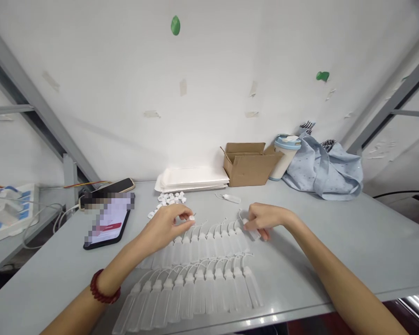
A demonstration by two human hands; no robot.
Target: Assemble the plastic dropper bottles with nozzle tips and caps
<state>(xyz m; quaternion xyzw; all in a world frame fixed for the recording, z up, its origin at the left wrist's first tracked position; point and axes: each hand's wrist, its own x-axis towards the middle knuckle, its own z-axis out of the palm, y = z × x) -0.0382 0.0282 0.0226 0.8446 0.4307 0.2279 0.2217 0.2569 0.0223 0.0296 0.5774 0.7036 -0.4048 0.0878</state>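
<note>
I see the left hand (170, 222) pinching a cap (192, 217) by the back row (195, 249), and, well apart, a bottle (254, 234) gripped aslant in the right hand (262, 217) past that row's right end, tube (240, 215) pointing leftward toward the wall (209, 56).

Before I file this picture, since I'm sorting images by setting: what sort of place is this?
Likely a workbench, perhaps in a small workshop: two rows of translucent bottles and a pile of small white pieces lie on a grey tabletop, with an open cardboard box behind.
</note>
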